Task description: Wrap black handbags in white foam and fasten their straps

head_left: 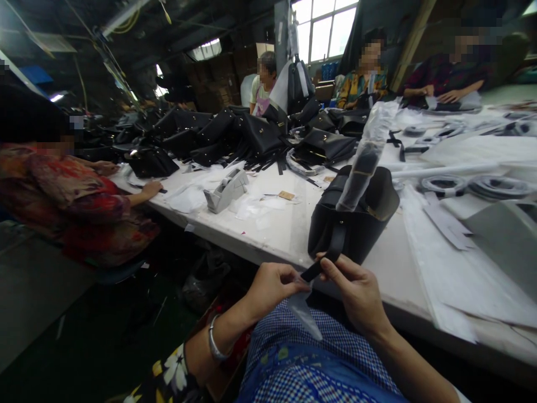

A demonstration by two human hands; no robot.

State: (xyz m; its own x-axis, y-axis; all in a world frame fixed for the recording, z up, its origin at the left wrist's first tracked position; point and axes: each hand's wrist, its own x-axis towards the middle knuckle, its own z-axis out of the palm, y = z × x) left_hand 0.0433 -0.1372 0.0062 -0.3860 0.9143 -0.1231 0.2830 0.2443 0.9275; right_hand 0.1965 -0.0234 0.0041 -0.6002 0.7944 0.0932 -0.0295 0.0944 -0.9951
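A black handbag [325, 221] stands on the table's near edge in front of me. Its upright handle [364, 159] is wrapped in clear plastic. From the bag's side a black strap [337, 242] hangs toward me, and my right hand [356, 288] pinches it between thumb and fingers. Close by on the left, my left hand [272, 286] is closed at the strap's lower end, pinching a clear plastic sleeve [305, 318] that dangles over my checked apron. How far the strap goes into the plastic is hidden by my fingers.
A grey tape dispenser [227, 190] sits left of the bag on the white table [268, 238]. Black handbags [260, 134] are piled behind. Coiled wrapped straps [442, 184] and white sheets [432, 268] lie right. A co-worker [75, 196] sits left; several others work across.
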